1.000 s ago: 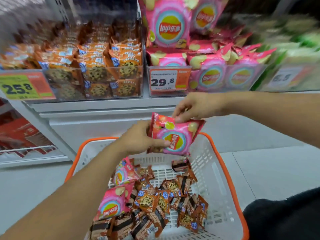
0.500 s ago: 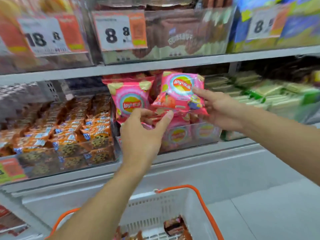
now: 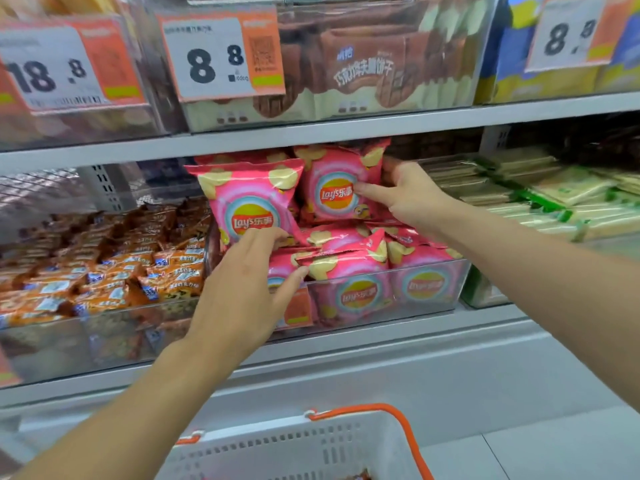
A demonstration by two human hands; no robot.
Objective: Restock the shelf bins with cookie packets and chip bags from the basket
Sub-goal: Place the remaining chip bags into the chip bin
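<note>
A clear bin (image 3: pixel 446 308) on the middle shelf holds several pink Lay's chip bags. Two of them stand upright on top of the pile. My right hand (image 3: pixel 412 199) holds the right upright bag (image 3: pixel 329 174), thumb on its front and fingers behind its edge. My left hand (image 3: pixel 242 289) reaches up with fairly straight fingers, its fingertips touching the bottom of the left upright bag (image 3: pixel 249 199). To the left, a second clear bin (image 3: pixel 86 341) is filled with orange cookie packets (image 3: pixel 121 271). The white basket (image 3: pixel 294 448) with an orange rim shows at the bottom edge, its contents almost hidden.
The shelf above carries bins of brown biscuit packs (image 3: pixel 363 71) with price tags (image 3: pixel 214 57) on the front. Green and cream packets (image 3: pixel 540 192) fill the bin to the right of the chips. A grey shelf front (image 3: pixel 381 368) runs between the bins and the basket.
The chip bag has gone from over the basket up into the chip bin, where it now stands upright. Both hands rose with it, and the view tilted up to the shelf.
</note>
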